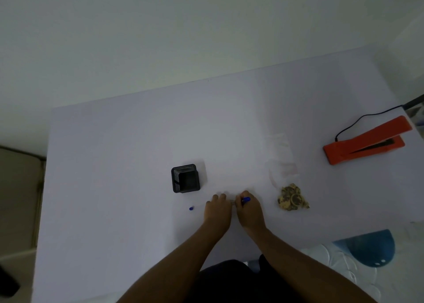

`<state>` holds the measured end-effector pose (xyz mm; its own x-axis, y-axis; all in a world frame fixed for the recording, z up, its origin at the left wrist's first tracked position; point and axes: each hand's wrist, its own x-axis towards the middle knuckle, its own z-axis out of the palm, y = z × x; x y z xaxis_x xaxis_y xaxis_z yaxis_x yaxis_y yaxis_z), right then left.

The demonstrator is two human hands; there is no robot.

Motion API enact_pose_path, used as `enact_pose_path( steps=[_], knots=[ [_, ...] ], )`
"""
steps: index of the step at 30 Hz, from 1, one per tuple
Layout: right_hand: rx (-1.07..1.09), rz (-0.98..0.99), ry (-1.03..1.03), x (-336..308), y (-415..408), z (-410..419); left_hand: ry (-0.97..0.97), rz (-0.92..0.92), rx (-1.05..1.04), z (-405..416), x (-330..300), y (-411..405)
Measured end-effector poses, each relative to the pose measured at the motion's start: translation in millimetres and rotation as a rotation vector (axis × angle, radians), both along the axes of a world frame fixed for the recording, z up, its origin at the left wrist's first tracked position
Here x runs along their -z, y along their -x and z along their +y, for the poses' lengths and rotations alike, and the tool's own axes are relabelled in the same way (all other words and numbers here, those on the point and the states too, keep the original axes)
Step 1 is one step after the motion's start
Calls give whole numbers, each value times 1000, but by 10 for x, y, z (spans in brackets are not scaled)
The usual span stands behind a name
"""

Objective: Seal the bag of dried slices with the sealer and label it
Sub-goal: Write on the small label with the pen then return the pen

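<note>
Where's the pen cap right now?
In the head view, the blue pen cap lies on the white table, just left of the left hand and in front of the black mesh holder.

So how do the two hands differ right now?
The right hand grips a blue pen, fingers curled round it; the left hand holds no tool and rests fingers-down on the table. The right hand lies nearer the bag of dried slices, the left nearer the black holder and the blue cap. Both sit close together at the same spot; any label there is too faint to see.
</note>
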<state>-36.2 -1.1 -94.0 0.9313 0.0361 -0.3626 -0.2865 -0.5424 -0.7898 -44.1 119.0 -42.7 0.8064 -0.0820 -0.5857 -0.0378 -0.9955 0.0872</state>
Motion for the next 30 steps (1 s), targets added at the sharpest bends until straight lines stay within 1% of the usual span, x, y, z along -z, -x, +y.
enact_pose_path(
  steps=[4, 7, 11, 14, 17, 20, 24, 27, 30],
  knots=[
    [10, 8, -12, -14, 14, 31, 17, -11, -6, 15, 15, 23],
    [103, 27, -59, -60, 12, 90, 35, -17, -11, 20, 33, 53],
    [222, 102, -161, -163, -41, 251, 65, -20, -15, 51, 56, 83],
    [288, 212, -231, -164, -53, 333, 106, -32, -9, 82, 88, 127],
    [310, 245, -207, -129, -55, 360, 188, -86, -50, 160, 134, 210],
    [315, 219, -185, -124, -47, 374, 305, -194, -190, 328, 156, 359],
    [330, 185, -177, -116, 2, 398, 413, -346, -564, 662, 184, 641],
    [311, 126, -177, -133, 45, 417, 460, -345, -763, 838, 250, 728],
    [288, 95, -183, -185, 73, 442, 511, -306, -867, 882, 300, 672]
  ],
)
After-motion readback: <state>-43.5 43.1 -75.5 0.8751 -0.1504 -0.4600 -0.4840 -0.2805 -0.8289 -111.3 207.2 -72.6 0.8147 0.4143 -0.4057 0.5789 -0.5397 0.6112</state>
